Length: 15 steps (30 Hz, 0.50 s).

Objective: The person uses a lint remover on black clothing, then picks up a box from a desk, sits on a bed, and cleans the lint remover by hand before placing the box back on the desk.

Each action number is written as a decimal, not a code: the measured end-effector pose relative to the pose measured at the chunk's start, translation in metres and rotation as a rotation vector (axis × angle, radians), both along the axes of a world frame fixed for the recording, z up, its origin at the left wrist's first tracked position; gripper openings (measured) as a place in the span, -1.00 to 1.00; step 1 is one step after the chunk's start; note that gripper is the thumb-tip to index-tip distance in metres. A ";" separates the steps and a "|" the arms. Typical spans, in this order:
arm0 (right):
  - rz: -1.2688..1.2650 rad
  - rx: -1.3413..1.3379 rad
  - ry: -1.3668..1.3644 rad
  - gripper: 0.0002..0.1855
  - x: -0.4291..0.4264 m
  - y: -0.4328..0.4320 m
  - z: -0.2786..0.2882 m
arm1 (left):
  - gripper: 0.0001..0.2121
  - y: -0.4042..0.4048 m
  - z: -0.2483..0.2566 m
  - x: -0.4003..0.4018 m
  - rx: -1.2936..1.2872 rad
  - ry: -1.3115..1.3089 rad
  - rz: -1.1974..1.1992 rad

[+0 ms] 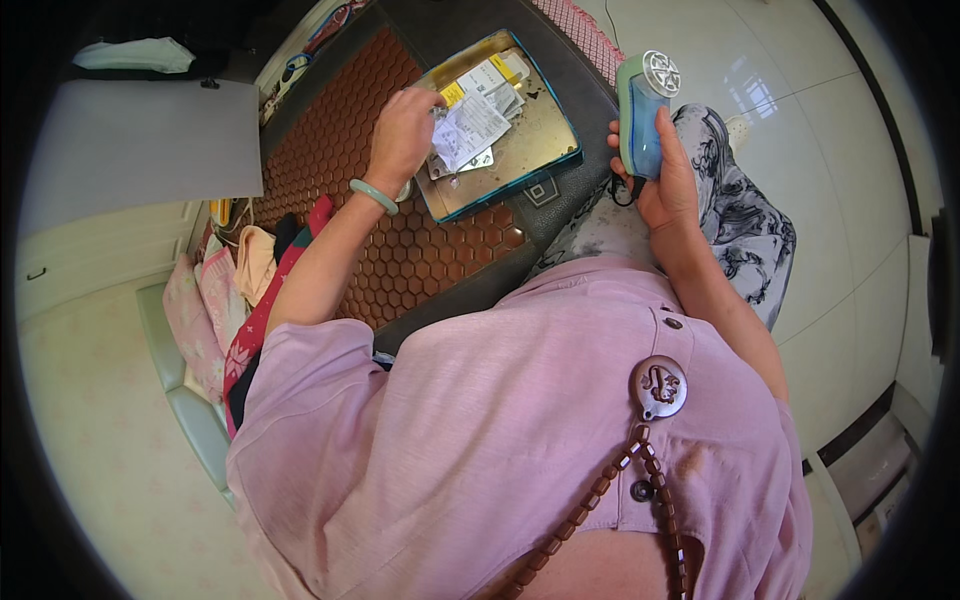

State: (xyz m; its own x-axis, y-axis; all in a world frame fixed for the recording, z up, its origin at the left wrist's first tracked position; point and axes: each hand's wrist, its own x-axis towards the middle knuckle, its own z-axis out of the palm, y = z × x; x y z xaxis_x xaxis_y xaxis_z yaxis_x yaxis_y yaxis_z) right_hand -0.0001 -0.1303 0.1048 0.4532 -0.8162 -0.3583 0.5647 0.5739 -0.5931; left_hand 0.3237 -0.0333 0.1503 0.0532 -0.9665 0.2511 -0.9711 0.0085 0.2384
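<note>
In my right hand (667,176) is an electric fabric shaver (645,112) with a green and blue body, its round metal guard facing up and a black cord at its lower end. My left hand (407,131), with a pale green bangle (373,196) at the wrist, is at the left side of a shallow metal tin (536,146) with a blue rim. Its fingertips are by folded printed papers (472,129) and something small and clear; whether they grip anything is hard to tell. A yellow and white box (491,75) lies in the tin, behind the papers.
The tin rests on a dark-edged seat with a brown hexagon-patterned mat (405,262). Red patterned cloth (259,322) and pink cushions (196,315) lie at the left. A grey panel (150,142) stands at upper left. Tiled floor (810,187) shows at the right.
</note>
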 end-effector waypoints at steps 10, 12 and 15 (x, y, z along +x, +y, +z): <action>0.008 0.010 -0.016 -0.45 -0.001 -0.001 -0.003 | -0.58 0.004 -0.057 -0.006 0.324 0.057 -0.137; 0.004 0.007 -0.010 -0.45 -0.001 -0.001 -0.003 | -0.58 0.001 -0.061 -0.006 0.345 0.049 -0.129; 0.016 -0.022 0.046 -0.43 0.000 0.002 0.001 | -0.56 -0.003 -0.064 -0.008 0.351 0.043 -0.120</action>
